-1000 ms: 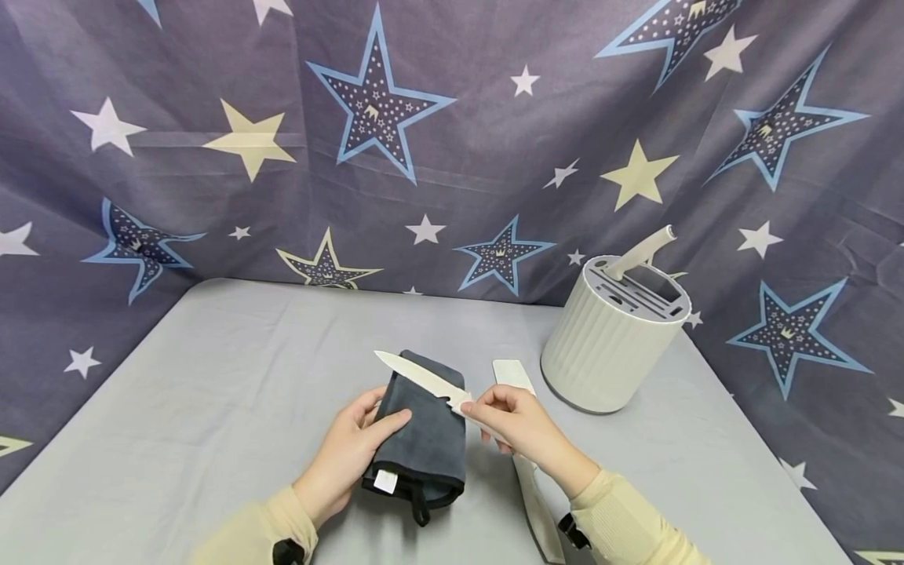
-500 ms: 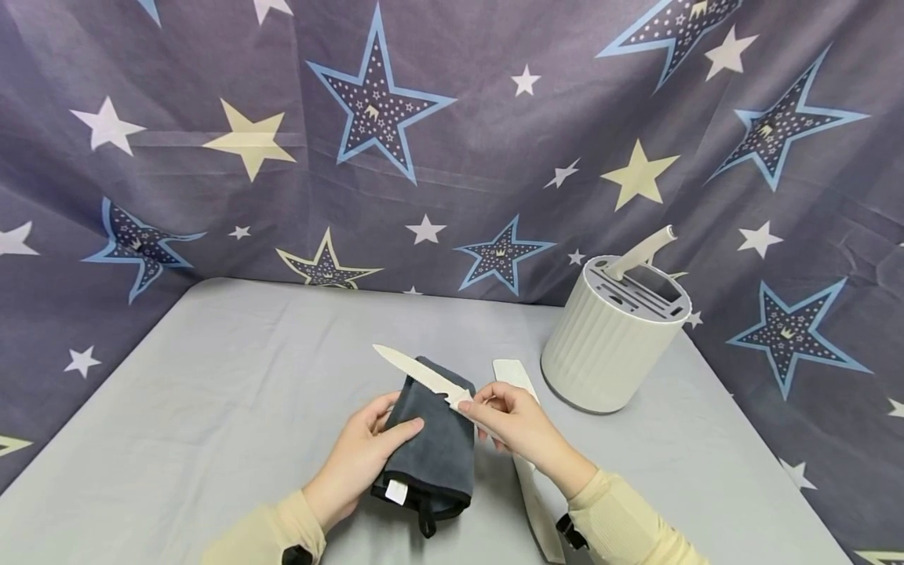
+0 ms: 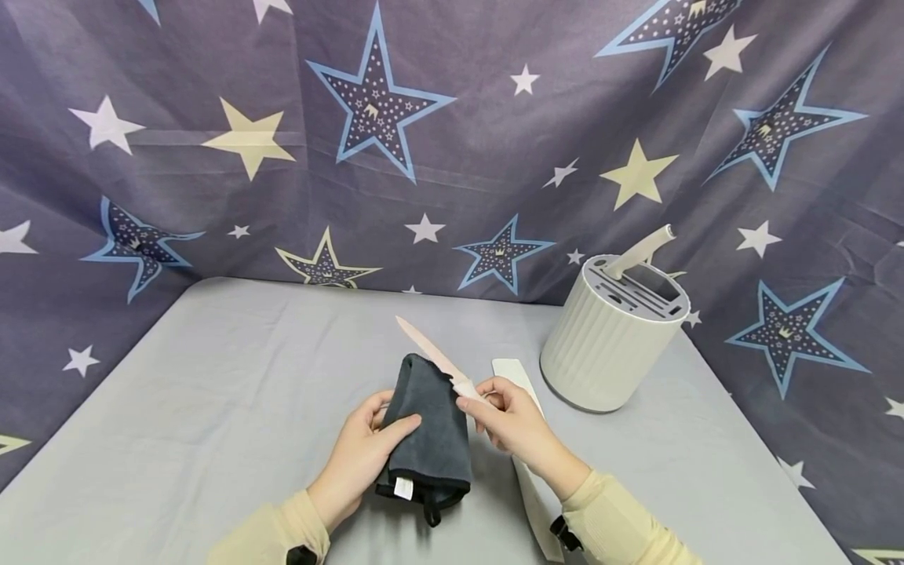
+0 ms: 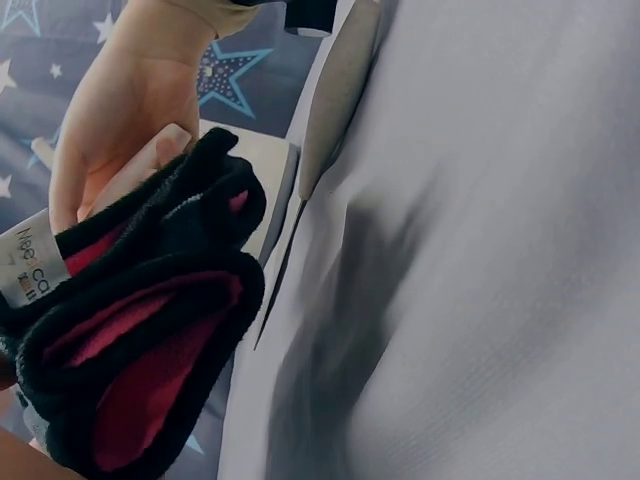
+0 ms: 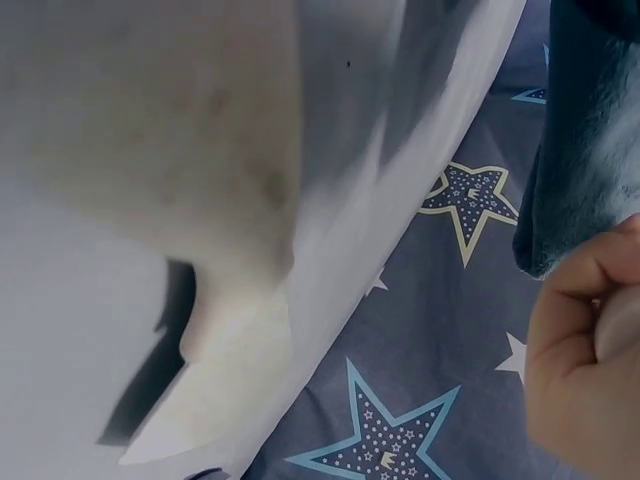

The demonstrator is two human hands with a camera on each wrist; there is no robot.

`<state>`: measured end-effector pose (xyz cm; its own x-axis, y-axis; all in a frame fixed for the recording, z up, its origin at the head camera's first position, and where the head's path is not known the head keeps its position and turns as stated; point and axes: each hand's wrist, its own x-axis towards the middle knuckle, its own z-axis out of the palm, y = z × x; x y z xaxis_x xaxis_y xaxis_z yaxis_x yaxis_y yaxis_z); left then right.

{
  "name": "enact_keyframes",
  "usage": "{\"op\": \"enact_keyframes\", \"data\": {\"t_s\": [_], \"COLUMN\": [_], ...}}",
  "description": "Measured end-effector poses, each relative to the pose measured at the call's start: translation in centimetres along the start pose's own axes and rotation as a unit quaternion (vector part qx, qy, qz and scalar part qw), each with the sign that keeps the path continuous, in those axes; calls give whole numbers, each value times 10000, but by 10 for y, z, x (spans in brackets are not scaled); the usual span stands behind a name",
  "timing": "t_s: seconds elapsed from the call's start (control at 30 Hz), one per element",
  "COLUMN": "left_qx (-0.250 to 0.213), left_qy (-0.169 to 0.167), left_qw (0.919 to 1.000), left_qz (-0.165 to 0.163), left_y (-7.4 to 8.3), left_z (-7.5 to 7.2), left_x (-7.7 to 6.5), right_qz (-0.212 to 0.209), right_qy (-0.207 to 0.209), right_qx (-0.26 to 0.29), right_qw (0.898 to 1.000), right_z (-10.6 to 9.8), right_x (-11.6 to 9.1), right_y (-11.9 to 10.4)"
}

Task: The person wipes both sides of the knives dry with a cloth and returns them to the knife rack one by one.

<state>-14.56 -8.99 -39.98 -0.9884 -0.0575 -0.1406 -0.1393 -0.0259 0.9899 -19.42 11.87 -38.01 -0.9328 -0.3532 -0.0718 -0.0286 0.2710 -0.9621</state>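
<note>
In the head view my left hand (image 3: 363, 451) holds a folded dark grey cloth (image 3: 431, 443), thumb on top and fingers underneath. The left wrist view shows the cloth's black-edged folds, magenta lining (image 4: 165, 390) and white label (image 4: 30, 260). My right hand (image 3: 519, 428) pinches the handle of a white knife (image 3: 427, 345), its blade pointing up and left along the cloth's upper right edge. Part of its handle is hidden by the fingers. Beneath the right hand, a second knife (image 3: 540, 510) lies on the table, partly covered by the hand.
A ribbed cream knife block (image 3: 610, 353) stands at the back right, with a handle (image 3: 641, 251) rising from its slotted top. The table has a pale grey cover (image 3: 212, 377). A star-patterned curtain (image 3: 452, 157) hangs along its far side and sides.
The right hand has turned the knife so its tip points more steeply up and right of before. The blade, which lay across the cloth, now runs along its edge. Left hand and cloth shifted slightly right.
</note>
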Motion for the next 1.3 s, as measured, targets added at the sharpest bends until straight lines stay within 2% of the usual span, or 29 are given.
{"op": "enact_keyframes", "data": {"t_s": [0.17, 0.33, 0.77, 1.07, 1.3], "left_qx": [39, 1, 27, 212, 402], "left_qy": [81, 192, 505, 446, 365], "left_qw": [9999, 9998, 9979, 9967, 9956], "left_qz": [-79, -17, 401, 644, 761], "left_y": [1, 1, 9, 18, 24], "left_z": [-1, -1, 3, 9, 11], "left_x": [0, 1, 0, -6, -9], "right_qz": [123, 69, 172, 302, 349], "right_qy": [112, 225, 392, 437, 725], "right_qx": [256, 303, 543, 568, 210], "right_qw": [9995, 9993, 9976, 9970, 9965], "right_z": [5, 12, 24, 34, 40], "right_x": [0, -1, -2, -4, -6], "right_y": [-1, -4, -10, -16, -20]}}
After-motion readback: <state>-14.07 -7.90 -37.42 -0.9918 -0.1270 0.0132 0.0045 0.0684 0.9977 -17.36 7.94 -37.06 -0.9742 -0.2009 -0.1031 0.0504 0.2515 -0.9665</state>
